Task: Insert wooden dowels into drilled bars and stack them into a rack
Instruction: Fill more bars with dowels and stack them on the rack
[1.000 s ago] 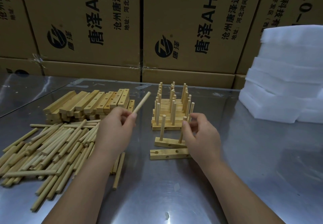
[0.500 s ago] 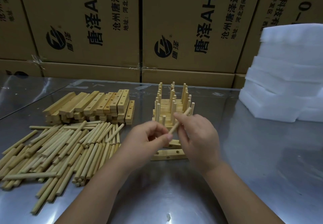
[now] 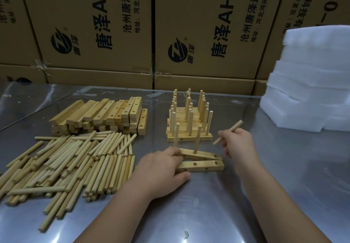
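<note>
Right hand (image 3: 239,144) now pinched the dowel (image 3: 228,132) mid-length, tilted, just above the right end of the rear bar (image 3: 204,154); a second earlier the left hand (image 3: 162,169) carried it. Left hand had dropped to clasp the left ends of the rear bar and front bar (image 3: 202,165), fingers over, thumb in front. Rear bar held two upright pegs; its right-end hole looked like the next target, with the rack (image 3: 189,123) just behind.
</note>
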